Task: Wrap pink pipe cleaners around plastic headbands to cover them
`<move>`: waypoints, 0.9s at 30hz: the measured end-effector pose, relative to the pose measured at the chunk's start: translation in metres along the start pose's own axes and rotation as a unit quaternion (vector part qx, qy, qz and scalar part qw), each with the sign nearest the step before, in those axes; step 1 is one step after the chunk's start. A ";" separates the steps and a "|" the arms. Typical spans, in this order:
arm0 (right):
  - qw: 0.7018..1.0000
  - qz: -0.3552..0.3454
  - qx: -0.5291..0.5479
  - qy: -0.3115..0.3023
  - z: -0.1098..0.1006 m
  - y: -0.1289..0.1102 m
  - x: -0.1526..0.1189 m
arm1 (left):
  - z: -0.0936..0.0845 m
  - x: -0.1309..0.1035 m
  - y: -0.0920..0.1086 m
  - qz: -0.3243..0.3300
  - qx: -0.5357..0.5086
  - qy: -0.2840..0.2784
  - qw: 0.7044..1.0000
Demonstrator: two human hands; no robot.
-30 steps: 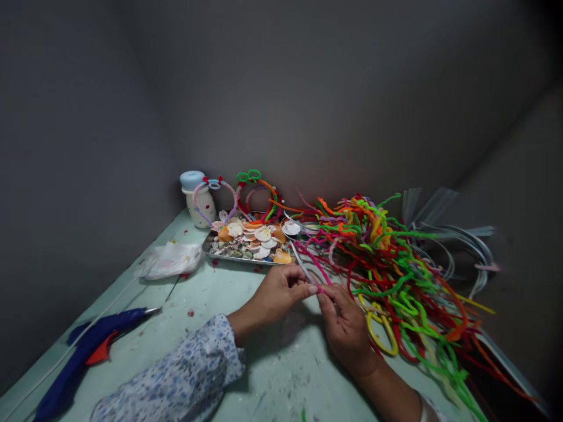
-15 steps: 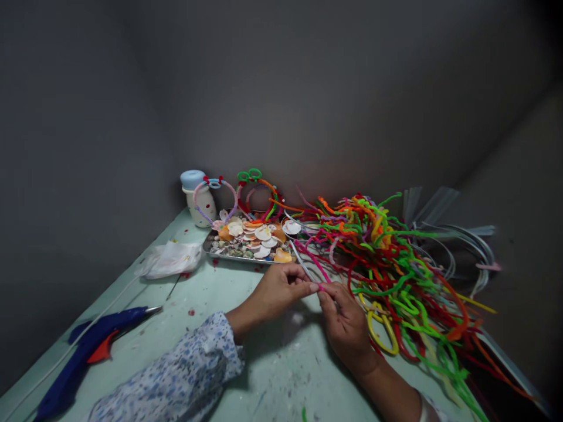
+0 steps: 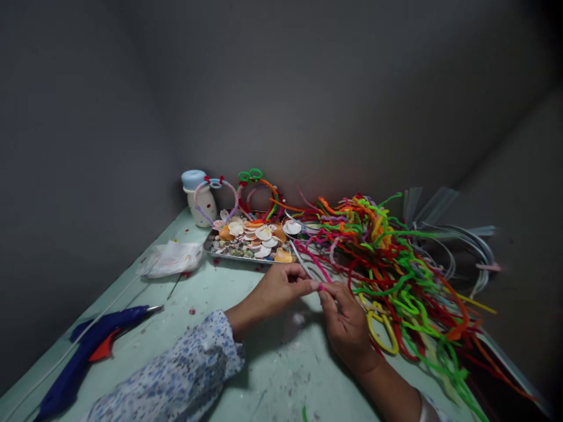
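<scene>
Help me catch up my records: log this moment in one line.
left hand and right hand: fingertips close, holding pale strip and pink pipe cleaner | tray: shells | glue gun: on table

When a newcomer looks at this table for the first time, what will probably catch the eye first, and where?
Probably the bright tangle of fuzzy wires, heaped on the right of the table. Next, near the centre, the left hand and right hand meet, fingertips closed on a pale strip and a pink strip. Beyond them, the metal tray piled with shells may come third.
</scene>
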State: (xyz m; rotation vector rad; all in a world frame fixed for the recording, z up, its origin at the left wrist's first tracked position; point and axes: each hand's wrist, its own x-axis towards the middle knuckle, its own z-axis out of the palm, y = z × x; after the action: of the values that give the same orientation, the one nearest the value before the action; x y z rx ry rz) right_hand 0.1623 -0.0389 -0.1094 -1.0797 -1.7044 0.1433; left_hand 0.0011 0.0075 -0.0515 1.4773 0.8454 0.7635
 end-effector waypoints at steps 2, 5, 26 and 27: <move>1.000 0.001 -0.002 -0.004 0.000 -0.001 0.000 | -0.001 0.000 -0.001 -0.004 0.003 0.005 1.000; 1.000 0.000 0.000 -0.008 0.000 -0.001 0.000 | -0.002 0.001 0.000 -0.014 0.018 0.019 1.000; 0.993 0.104 0.049 -0.001 0.000 0.010 -0.002 | -0.004 -0.002 -0.002 0.220 0.277 0.214 0.910; 0.993 0.106 0.056 -0.004 0.000 0.010 -0.002 | -0.005 -0.001 -0.005 0.260 0.299 0.217 0.892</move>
State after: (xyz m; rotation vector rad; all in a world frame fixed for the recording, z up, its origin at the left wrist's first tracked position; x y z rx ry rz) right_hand 0.1679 -0.0343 -0.1165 -1.1750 -1.5661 0.3743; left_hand -0.0038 0.0089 -0.0558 2.1774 1.0948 1.3517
